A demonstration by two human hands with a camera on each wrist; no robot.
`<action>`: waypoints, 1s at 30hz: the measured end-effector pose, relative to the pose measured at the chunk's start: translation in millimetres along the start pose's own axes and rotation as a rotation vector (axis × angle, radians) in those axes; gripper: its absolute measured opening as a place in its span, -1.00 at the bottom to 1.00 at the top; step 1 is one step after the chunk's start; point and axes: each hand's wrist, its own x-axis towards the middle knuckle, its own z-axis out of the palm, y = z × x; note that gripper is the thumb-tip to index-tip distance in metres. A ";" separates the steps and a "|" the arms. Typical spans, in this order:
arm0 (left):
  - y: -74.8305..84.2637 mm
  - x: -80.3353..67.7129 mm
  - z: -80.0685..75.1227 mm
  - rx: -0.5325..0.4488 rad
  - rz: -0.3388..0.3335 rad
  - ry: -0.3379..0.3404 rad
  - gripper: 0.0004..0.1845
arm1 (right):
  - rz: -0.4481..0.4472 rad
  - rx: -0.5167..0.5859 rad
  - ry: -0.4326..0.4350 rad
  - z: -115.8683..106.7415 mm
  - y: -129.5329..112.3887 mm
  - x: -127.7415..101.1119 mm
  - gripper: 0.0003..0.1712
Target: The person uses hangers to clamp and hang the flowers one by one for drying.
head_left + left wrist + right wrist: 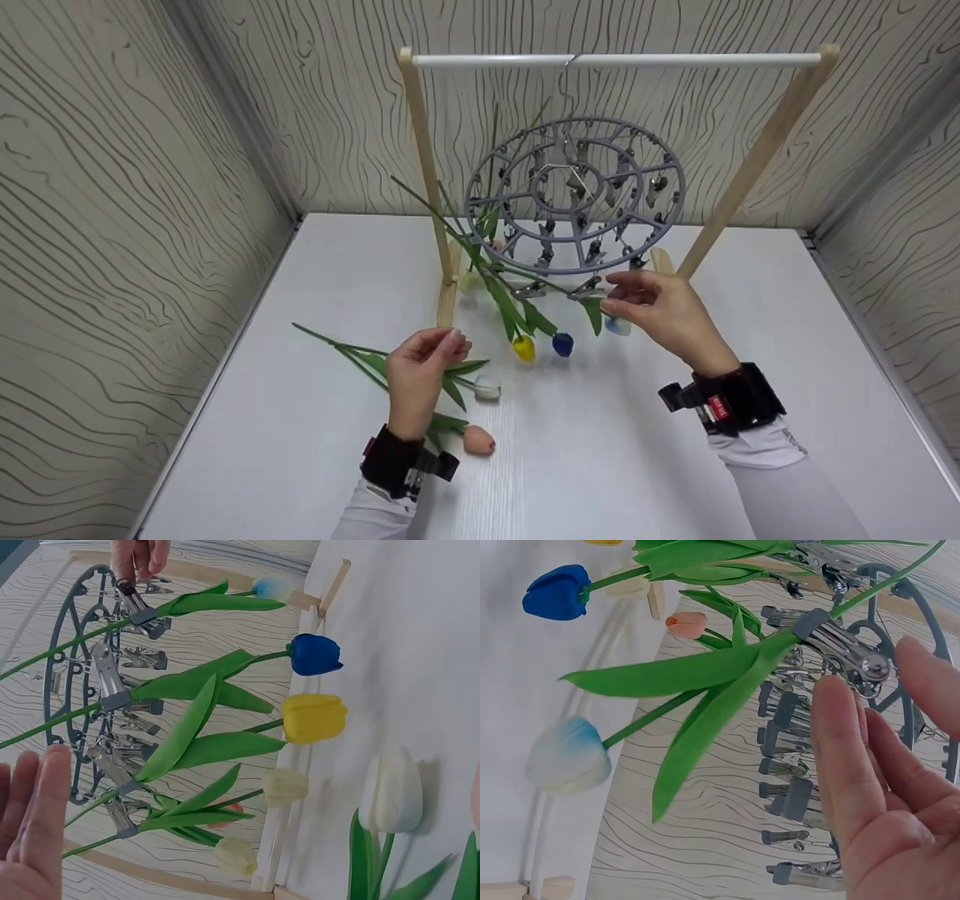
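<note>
A grey round clip hanger [672, 169] hangs from a wooden rack [424, 150]. Yellow [523, 347], blue [562, 344] and light-blue [618, 326] tulips hang head down from its metal clips. My right hand [609, 292] is at the clip [847, 652] that holds the light-blue tulip [568, 754]. Its thumb and a straight finger [840, 750] lie either side of the clip's end without squeezing it. My left hand [424, 367] hovers with loosely curled fingers over a white tulip [487, 388] and a pink tulip [478, 440] lying on the table, and holds nothing.
More tulips hang at the hanger's far side: two cream ones [285, 786] and an orange one [686, 624]. The white table [787, 315] is walled in on three sides by patterned panels. The rack's wooden foot [447, 304] lies just beyond my left hand.
</note>
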 end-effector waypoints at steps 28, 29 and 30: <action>-44.9 89.7 -163.8 1.225 -0.129 -0.461 -0.83 | 0.259 0.164 0.136 43.0 46.5 -141.7 -0.75; -47.8 90.3 -164.8 1.231 -0.136 -0.458 -0.83 | 0.265 0.160 0.138 42.6 47.2 -143.3 -0.75; -50.5 91.0 -165.7 1.240 -0.138 -0.458 -0.84 | 0.269 0.155 0.142 42.2 47.8 -144.7 -0.75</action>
